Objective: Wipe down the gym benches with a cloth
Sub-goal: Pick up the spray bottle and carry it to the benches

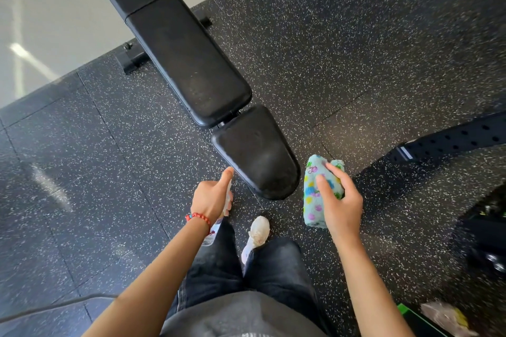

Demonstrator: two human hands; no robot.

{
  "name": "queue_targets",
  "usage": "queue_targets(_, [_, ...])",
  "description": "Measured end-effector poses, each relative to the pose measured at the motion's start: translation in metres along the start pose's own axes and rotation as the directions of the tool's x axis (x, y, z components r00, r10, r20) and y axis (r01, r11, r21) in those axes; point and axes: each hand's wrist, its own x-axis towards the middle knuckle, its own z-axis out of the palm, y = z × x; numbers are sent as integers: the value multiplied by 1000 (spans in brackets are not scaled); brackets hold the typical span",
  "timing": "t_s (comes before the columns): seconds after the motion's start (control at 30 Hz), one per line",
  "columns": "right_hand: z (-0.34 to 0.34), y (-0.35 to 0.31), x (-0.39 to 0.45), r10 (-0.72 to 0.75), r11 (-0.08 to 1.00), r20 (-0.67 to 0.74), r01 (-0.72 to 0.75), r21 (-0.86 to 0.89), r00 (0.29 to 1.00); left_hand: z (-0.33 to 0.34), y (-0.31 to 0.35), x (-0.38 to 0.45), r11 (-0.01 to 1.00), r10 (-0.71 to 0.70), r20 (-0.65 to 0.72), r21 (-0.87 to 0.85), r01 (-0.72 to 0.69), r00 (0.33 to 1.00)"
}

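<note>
A person stood at the foot of a black gym bench (191, 63), seen from above on speckled rubber flooring (342, 49). The right hand (341, 204) held a folded, pale blue cloth (315, 194) dotted with coloured spots, fingers curled over its top, the cloth hanging just to the right of the bench's seat pad (257, 150) and not touching it. The left hand (212, 198), a red beaded bracelet (198, 217) at its wrist, gripped a clear spray bottle (215, 230), the forefinger stretched forward toward the near left edge of the seat pad. The bench's long back pad ran away from both hands, up and to the left. A white shoe (257, 232) showed between the two hands, below the pad.
</note>
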Motion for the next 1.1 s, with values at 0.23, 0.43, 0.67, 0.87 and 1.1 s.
queue_targets(0.23, [54,-24,12,-16,999,18,16,-32,1000,-55,23,38,991,74,-106,-100,-85,992])
queue_targets(0.43, [132,-61,27,-37,998,1,37,-54,999,-118,45,113,986,78,-122,-140,-95,989])
queue_targets(0.67, [227,-102,36,-9,997,-47,5,-75,999,-192,60,180,987,76,-58,-137,-83,995])
queue_targets(0.87, [271,-126,42,1,997,-51,-5,-75,999,-230,61,215,987,21,-78,-157,-33,997])
queue_targets(1.1, [299,-147,68,0,997,-45,-4,-83,999,-256,86,246,982,39,-148,-176,-65,988])
